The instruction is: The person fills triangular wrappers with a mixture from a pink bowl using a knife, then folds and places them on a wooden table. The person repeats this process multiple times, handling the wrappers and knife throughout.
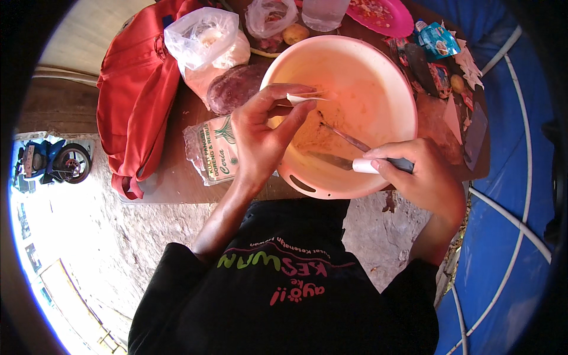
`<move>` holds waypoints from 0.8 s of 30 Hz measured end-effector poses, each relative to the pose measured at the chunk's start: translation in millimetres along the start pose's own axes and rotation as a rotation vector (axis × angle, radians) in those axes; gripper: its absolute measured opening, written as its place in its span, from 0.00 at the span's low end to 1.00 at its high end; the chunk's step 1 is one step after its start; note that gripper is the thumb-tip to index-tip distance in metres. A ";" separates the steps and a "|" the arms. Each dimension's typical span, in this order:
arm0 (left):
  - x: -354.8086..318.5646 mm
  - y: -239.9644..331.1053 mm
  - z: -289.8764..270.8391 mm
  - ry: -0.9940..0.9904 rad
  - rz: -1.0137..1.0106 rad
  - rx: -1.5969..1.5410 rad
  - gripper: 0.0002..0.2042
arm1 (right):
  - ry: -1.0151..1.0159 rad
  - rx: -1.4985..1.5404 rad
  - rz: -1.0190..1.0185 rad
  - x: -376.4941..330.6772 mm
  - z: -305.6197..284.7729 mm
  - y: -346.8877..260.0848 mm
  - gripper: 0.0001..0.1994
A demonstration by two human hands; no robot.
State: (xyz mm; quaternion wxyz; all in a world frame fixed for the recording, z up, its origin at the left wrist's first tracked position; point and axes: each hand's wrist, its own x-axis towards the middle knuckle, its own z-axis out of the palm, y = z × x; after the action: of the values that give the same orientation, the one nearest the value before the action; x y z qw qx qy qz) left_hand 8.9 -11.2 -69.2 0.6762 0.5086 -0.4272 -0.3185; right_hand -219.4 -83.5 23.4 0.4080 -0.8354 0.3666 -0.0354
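Observation:
Over a wide pale basin [387, 65], my left hand [260, 127] pinches a small white folded piece [302, 97] between thumb and fingers; whether it is paper or a sachet I cannot tell. My right hand [417, 171] is closed around the white and black handle of a knife [334, 160], its blade pointing left inside the basin. A thin metal utensil [348, 137], perhaps a spoon, slants down toward the right fingers; whether they touch it is unclear. Yellowish, speckled wet contents [319, 127] lie at the basin's bottom, partly hidden by my left hand.
Left of the basin are a flat food package [208, 151], a purplish bundle [236, 89], a plastic bag of pale powder [207, 44] and red cloth [139, 94]. Behind stand a potato [294, 34], a clear container [324, 13] and a pink plate [397, 21]. Several packets, including a blue pouch [438, 40], lie right.

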 end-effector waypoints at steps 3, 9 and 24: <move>-0.3 -1.4 -0.5 0.003 0.016 0.060 0.09 | -0.023 0.015 0.034 0.1 0.9 -0.9 0.08; 0.6 -2.7 0.8 0.015 0.010 0.059 0.09 | -0.062 0.032 0.087 -1.4 7.1 1.6 0.08; 2.9 9.6 -0.9 0.052 -0.085 -0.125 0.08 | -0.201 0.541 0.280 2.9 -16.4 32.2 0.11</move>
State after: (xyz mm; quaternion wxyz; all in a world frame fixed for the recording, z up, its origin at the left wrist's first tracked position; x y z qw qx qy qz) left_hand 10.9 -10.7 -59.4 0.7033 0.4912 -0.3669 -0.3597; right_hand -241.9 -108.9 10.7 0.6503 -0.6375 0.4132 0.0078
